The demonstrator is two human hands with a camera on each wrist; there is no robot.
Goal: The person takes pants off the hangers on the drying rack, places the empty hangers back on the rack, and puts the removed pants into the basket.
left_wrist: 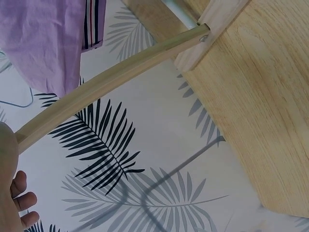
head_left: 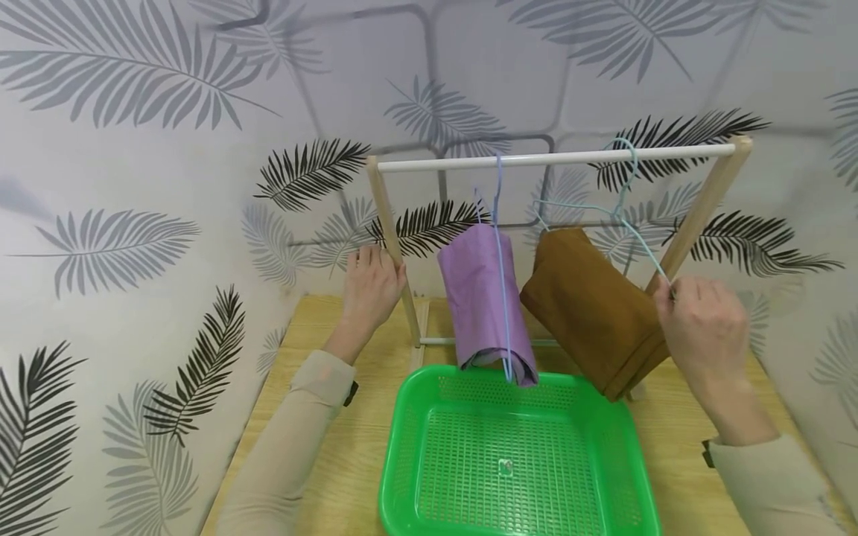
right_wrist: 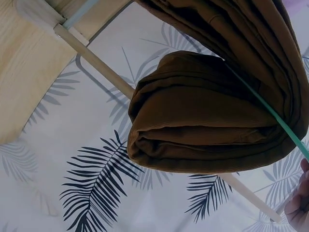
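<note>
My left hand (head_left: 374,286) holds the left wooden post (left_wrist: 111,79) of a small garment rack; part of its grip is hidden. In the head view, my right hand (head_left: 707,327) pinches the right corner of a light teal hanger (head_left: 633,227). That hanger's hook is over the white top rod (head_left: 550,158), and it tilts down to the right. Folded brown trousers (head_left: 590,313) drape over the hanger, appearing as thick layers in the right wrist view. Left of them, a folded purple garment (head_left: 479,298) hangs from a bluish-purple hanger (head_left: 498,190) on the same rod.
A green plastic basket (head_left: 389,476) with a perforated bottom stands in front of the rack on the wood-grain table (head_left: 322,439). Behind the rack is a white wall covering (head_left: 134,186) with leaf prints. The right wooden post (head_left: 697,208) stands near my right hand.
</note>
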